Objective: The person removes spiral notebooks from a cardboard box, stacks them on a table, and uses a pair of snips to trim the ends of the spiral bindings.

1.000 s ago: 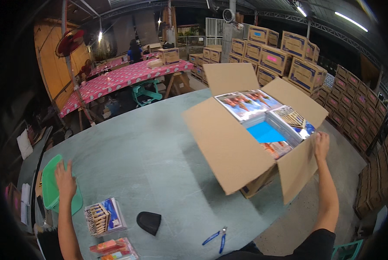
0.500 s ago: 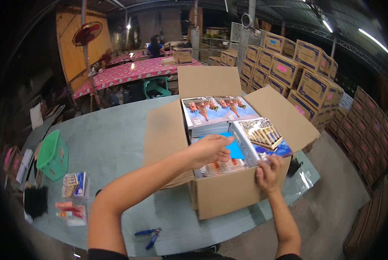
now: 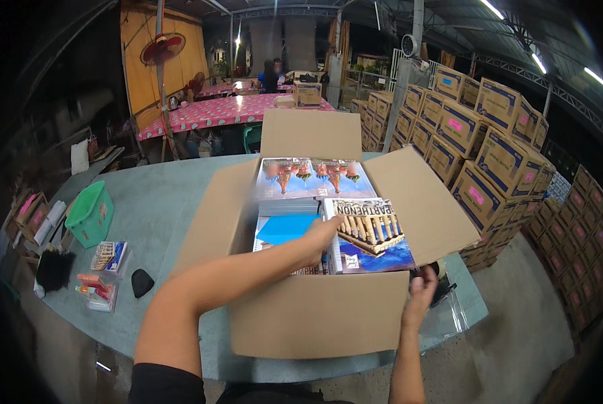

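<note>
Centre frame, there sat the open carton (image 3: 322,320), packed with books (image 3: 315,180); the left hand (image 3: 320,239) was in against the temple-cover stack (image 3: 375,236), its grip impossible to tell, while lower right the right hand (image 3: 419,296) met the carton's corner, hold equally unclear

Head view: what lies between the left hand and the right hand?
Between left hand and right hand, the head view shows the book with columns on its cover and the near right corner of the carton.
</note>
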`<state>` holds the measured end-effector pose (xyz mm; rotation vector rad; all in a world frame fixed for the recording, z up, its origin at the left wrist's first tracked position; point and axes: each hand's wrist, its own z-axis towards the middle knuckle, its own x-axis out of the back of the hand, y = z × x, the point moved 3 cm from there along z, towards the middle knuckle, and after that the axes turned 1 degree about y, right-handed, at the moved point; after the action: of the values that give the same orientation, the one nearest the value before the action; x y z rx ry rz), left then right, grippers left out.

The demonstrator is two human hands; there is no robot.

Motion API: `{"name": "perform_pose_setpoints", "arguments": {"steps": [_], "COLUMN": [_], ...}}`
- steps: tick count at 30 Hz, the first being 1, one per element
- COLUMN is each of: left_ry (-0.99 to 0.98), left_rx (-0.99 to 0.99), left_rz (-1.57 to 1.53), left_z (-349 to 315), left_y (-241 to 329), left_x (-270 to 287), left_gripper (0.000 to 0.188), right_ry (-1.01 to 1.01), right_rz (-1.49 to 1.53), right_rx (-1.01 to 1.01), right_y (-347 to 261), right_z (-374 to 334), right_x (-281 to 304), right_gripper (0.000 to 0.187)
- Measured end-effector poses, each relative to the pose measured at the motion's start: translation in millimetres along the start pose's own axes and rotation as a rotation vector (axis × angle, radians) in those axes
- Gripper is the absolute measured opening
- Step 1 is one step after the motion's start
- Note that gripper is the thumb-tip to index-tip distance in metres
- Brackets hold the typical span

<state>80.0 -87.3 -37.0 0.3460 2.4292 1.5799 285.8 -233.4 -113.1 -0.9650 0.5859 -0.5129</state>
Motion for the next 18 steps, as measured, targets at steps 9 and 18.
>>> {"name": "perform_pose_setpoints", "arguments": {"steps": [9, 18], "left_ry": [0.126, -0.115], "left_rx": [0.01, -0.03], "left_rz": [-0.295, -0.14], "left_z": [13.5, 22.5], "left_y": [0.5, 14.2], "left_x": [11.7, 1.3], "left_gripper": [0.093, 0.084], "right_ry": [-0.352, 0.045], "right_rz": [0.113, -0.298], "right_rx": [-0.128, 0.223], "right_y": [22.7, -17.5], "right_z": [6.3, 12.5], "right_x": [-18.1, 17.1], "right_gripper": [0.071, 0.058]}}
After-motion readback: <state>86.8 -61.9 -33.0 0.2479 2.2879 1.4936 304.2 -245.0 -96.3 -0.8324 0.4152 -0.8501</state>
